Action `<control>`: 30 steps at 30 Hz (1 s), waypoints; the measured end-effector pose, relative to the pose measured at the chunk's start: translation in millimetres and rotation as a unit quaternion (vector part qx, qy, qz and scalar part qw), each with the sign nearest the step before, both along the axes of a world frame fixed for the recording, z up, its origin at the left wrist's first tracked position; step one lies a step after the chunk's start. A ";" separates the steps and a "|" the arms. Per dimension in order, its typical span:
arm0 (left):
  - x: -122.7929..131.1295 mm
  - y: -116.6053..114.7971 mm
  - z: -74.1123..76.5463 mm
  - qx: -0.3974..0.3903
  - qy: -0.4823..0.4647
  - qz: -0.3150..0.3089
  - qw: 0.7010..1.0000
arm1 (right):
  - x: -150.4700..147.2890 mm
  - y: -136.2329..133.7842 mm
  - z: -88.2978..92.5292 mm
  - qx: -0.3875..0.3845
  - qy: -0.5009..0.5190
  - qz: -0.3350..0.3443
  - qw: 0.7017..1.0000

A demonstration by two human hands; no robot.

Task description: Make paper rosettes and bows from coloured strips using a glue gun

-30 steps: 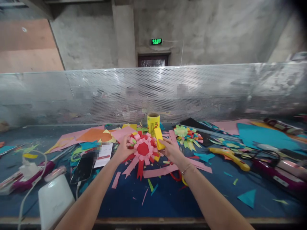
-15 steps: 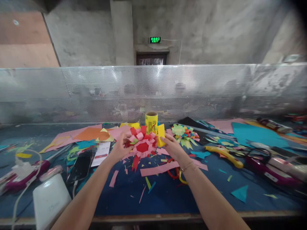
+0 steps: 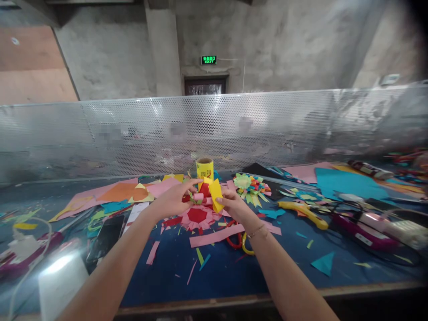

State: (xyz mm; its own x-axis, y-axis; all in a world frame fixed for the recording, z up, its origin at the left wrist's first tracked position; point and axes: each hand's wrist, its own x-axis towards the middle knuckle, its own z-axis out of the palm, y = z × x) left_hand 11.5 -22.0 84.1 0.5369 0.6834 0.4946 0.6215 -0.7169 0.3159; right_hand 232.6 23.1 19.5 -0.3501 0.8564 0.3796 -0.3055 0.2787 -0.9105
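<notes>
A red and pink paper flower [image 3: 196, 216] sits at the table's middle, with a red centre and pink petals around it. My left hand [image 3: 176, 199] curls round its far left side, thumb and fingers about the upper petals; its index finger stretches toward a yellow piece of paper behind them. Some of those fingertips are hidden. Pinched between the thumb and fingers of my right hand [image 3: 234, 204] is a folded yellow paper strip [image 3: 216, 196], held upright at the flower's right side. Just behind stands a yellow roll of tape [image 3: 204, 168].
Red-and-yellow-handled scissors [image 3: 246, 243] lie under a pink strip [image 3: 214, 236]. To the right are a multicoloured paper flower [image 3: 251, 185], a yellow-handled tool [image 3: 302, 210] and a purple glue gun [image 3: 363, 232]. A phone [image 3: 106, 236] and white box [image 3: 62, 283] lie left. A perforated screen [image 3: 214, 129] stands behind.
My left hand has shifted right over the flower, index finger stretched out. The yellow strip in my right hand has come closer to it. The flower sits slightly lower. The camera view has shifted.
</notes>
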 end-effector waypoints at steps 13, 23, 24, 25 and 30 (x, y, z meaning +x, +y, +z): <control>3.7 2.9 -26.9 0.292 -0.172 0.160 0.927 | -24.5 1.8 -8.5 -0.134 0.148 -0.044 0.979; 29.5 6.0 -84.1 -0.176 -0.622 0.071 0.760 | -10.6 3.5 3.1 -0.109 0.313 -0.081 0.940; 31.5 9.4 -85.6 -0.227 -0.626 0.038 0.745 | -13.0 1.7 2.1 -0.111 0.300 -0.072 0.945; 32.1 11.9 -86.2 -0.256 -0.626 0.023 0.736 | -15.4 0.1 1.1 -0.112 0.285 -0.066 0.950; 21.0 13.9 -83.6 -0.252 -0.603 0.036 0.756 | -19.3 -3.1 -1.2 -0.095 0.241 -0.067 0.963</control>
